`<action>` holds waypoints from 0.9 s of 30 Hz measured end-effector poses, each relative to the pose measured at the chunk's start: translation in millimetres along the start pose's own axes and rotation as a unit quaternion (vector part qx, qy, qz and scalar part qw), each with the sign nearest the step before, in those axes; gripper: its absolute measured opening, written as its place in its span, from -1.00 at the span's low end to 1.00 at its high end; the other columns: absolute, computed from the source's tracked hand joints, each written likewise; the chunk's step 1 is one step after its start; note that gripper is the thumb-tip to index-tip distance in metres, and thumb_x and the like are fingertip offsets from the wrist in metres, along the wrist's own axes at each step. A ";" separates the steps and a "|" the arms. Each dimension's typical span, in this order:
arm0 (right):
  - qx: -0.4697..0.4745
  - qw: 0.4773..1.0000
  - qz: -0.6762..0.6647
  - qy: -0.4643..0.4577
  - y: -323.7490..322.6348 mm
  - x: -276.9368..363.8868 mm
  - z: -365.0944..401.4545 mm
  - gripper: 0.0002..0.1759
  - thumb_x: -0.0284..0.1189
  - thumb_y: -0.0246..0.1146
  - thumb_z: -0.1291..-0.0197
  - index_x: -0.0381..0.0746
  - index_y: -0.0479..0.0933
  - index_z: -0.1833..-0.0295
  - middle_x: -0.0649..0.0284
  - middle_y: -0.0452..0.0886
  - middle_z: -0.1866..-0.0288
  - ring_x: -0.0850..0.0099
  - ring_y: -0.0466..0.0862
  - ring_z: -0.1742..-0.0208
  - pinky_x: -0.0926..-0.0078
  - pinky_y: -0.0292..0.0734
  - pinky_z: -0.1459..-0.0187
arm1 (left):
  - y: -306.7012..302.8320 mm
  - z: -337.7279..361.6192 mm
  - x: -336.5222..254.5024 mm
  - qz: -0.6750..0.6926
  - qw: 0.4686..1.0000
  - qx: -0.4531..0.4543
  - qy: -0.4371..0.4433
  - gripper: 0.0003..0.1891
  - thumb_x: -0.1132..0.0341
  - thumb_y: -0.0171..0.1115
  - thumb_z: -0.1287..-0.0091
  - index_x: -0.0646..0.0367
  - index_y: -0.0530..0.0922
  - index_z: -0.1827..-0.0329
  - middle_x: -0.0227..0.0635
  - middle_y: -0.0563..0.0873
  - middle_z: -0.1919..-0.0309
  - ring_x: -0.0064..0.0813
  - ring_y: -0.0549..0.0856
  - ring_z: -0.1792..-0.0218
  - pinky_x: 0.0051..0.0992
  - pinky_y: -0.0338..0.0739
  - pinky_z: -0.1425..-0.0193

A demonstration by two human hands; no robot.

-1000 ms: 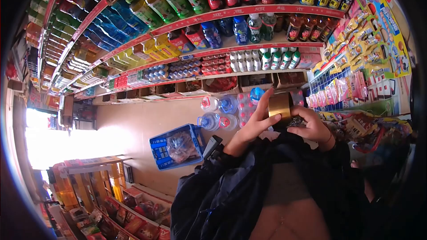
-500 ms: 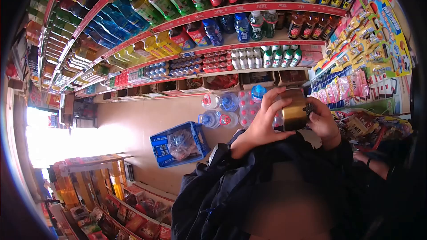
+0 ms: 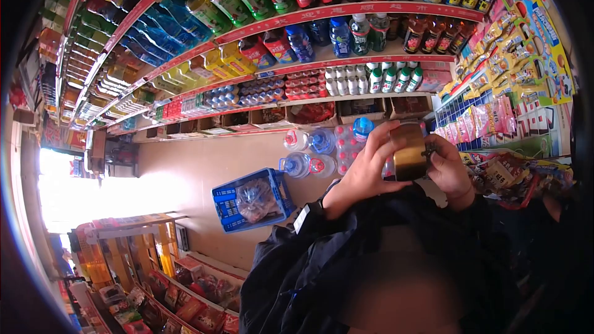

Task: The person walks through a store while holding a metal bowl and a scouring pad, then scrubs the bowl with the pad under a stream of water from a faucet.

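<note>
A gold-brown, shiny, cylindrical container [image 3: 409, 158] is held up in front of my chest, between both hands. My left hand [image 3: 371, 167] is wrapped round its left side, with fingers over the top and the thumb below. My right hand [image 3: 450, 172] is closed at its right end, where a small dark fitting [image 3: 428, 149] sticks out by the thumb. What exactly the fitting is, I cannot make out. Dark sleeves cover both arms, and a white-faced watch-like thing [image 3: 301, 219] shows near my left wrist.
Shelves of bottled drinks [image 3: 301, 43] curve across the far side. On the floor stand large water bottles [image 3: 296, 164] and a blue crate [image 3: 250, 226] with a plastic bag inside. Hanging snack packets [image 3: 476, 125] are at the right. Low goods shelves [image 3: 179, 284] line the lower left.
My hands keep their hold on the container, almost unmoved. The view has shifted slightly. Another person's forearm at the lower right has moved mostly out of sight.
</note>
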State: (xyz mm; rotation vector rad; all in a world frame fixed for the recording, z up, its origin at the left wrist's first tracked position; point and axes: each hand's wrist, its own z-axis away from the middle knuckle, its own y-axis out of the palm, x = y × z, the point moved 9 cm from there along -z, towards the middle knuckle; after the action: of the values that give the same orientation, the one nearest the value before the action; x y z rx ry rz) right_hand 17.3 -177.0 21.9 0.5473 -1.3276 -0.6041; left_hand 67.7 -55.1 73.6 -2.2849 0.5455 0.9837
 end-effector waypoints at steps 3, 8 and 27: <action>0.054 0.994 0.093 -0.014 16.3 4.9 4.4 -0.67 -0.49 0.13 -0.21 -0.31 0.32 -0.09 0.25 0.47 0.04 0.48 0.49 0.02 0.52 0.39 -0.01 | 7.5 3.2 13.5 0.172 0.978 0.029 -0.111 -0.06 0.27 0.58 0.25 0.02 0.18 -0.25 0.04 0.19 -0.25 0.08 0.24 -0.27 -0.06 0.28 -0.24; -0.042 0.998 -0.034 -0.010 9.5 5.8 -2.4 -0.65 -0.50 0.13 -0.20 -0.32 0.31 -0.09 0.25 0.46 0.03 0.47 0.48 0.00 0.52 0.36 -0.05 | -1.1 0.7 -1.9 0.005 1.000 -0.005 0.026 -0.09 0.36 0.56 0.23 0.04 0.18 -0.23 0.02 0.18 -0.25 0.09 0.23 -0.28 -0.07 0.24 -0.29; -0.068 0.989 -0.018 -0.131 -14.4 39.2 4.6 -0.59 -0.42 0.04 -0.27 -0.31 0.22 -0.19 0.05 0.41 -0.14 0.18 0.48 -0.13 0.13 0.45 -0.09 | -8.6 10.4 0.5 -0.016 0.997 -0.018 0.070 -0.10 0.38 0.52 0.18 0.05 0.16 -0.26 0.02 0.16 -0.28 0.03 0.20 -0.34 -0.12 0.25 -0.29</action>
State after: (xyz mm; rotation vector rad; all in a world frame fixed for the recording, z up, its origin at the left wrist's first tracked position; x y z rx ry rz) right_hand 16.7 -214.4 41.0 0.3903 -1.5126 -0.8100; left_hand 67.6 -42.0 70.5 -2.3995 0.5513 0.8292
